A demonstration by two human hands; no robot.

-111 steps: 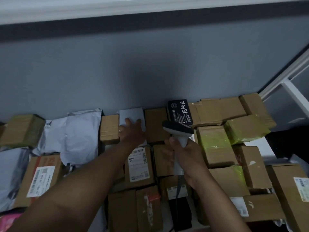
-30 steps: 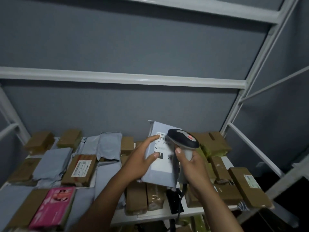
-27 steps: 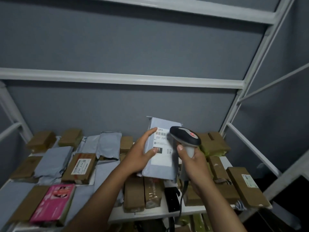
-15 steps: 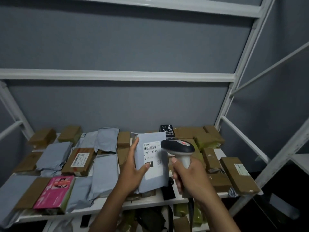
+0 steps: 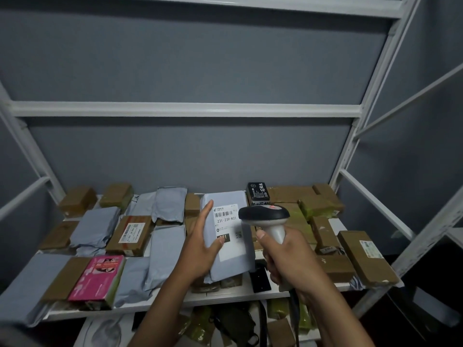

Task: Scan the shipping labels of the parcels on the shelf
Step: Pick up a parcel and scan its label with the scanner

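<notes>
Head cam view: the left hand (image 5: 200, 249) grips a grey poly mailer (image 5: 229, 236) from its left edge, thumb pressed on the front, fingers stretched up along the side. That parcel is lifted off the white shelf (image 5: 225, 295) and stands roughly upright, its shipping label (image 5: 226, 232) facing the camera, and you can read "231-239-K01" under the barcode. The right hand (image 5: 292, 261) is wrapped tight round the handle of a barcode scanner (image 5: 265, 219), whose dark head sits just beside the label's right edge. Behind and around them the shelf is packed with brown cartons, more grey mailers, a pink box (image 5: 97, 278) at front left and a black box (image 5: 258, 194) near the back wall.
</notes>
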